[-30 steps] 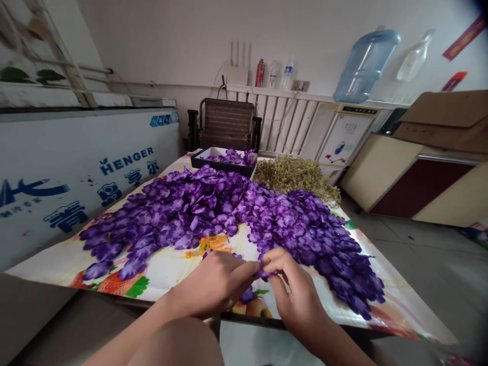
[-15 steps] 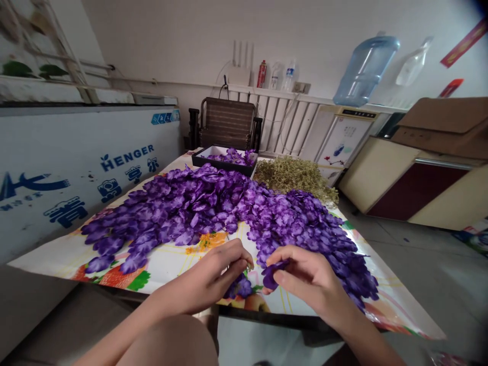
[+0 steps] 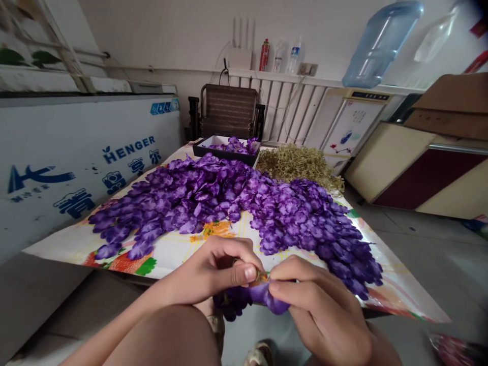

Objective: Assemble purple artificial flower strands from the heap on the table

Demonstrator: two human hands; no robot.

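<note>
White and blue-lettered, a long box-shaped cabinet (image 3: pixel 125 122) stands well to the left of the fingers. Ahead of them spreads a white, fruit-printed tabletop sheet (image 3: pixel 163 254), its near edge just under the hands. On it, a broad mound of deep purple petals (image 3: pixel 183 188) lies ahead and left of the fingers; touching it, a second purple mound of flat, layered petals (image 3: pixel 301 213) runs ahead and down to their right. Farther off, beyond this mound, sits a tangled olive-yellow heap of dry stems (image 3: pixel 301 165), and beside it a shallow, dark-walled box (image 3: pixel 244 158) with purple blossoms inside. The left hand (image 3: pixel 217 267) pinches a small orange-yellow bit (image 3: pixel 261 278) between thumb and forefinger. Thumb and fingers of the right hand (image 3: pixel 324 300) grip a soft purple petal piece (image 3: pixel 276 302), directly below the left fingertips. Orange scraps (image 3: pixel 217 230) lie just ahead of the left knuckles. Darker purple petals (image 3: pixel 231 302) show under the left hand; whether it holds them I cannot tell.
</note>
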